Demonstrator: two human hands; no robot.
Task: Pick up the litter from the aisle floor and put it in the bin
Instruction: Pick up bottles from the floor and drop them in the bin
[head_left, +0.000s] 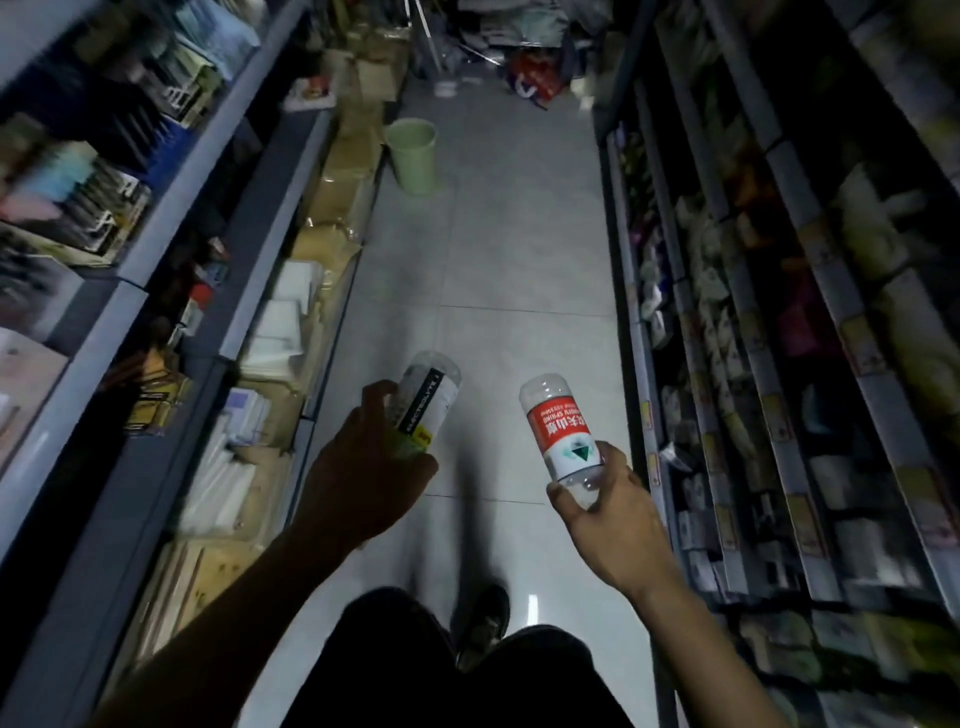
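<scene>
My left hand (366, 483) grips a clear plastic bottle with a black and yellow label (428, 402), its base pointing away from me. My right hand (613, 514) holds a clear water bottle with a red and white label (558, 426), also base forward. Both are held at waist height over the grey tiled aisle floor (493, 249). A pale green bin (413, 153) stands upright far ahead, at the left side of the aisle against the shelf base.
Shelving full of stationery and paper stacks (270, 332) lines the left; shelves of packaged goods (779, 338) line the right. Cardboard boxes (363, 67) and a red bag (537, 78) clutter the far end. My dark trousers and shoe (483, 623) show below.
</scene>
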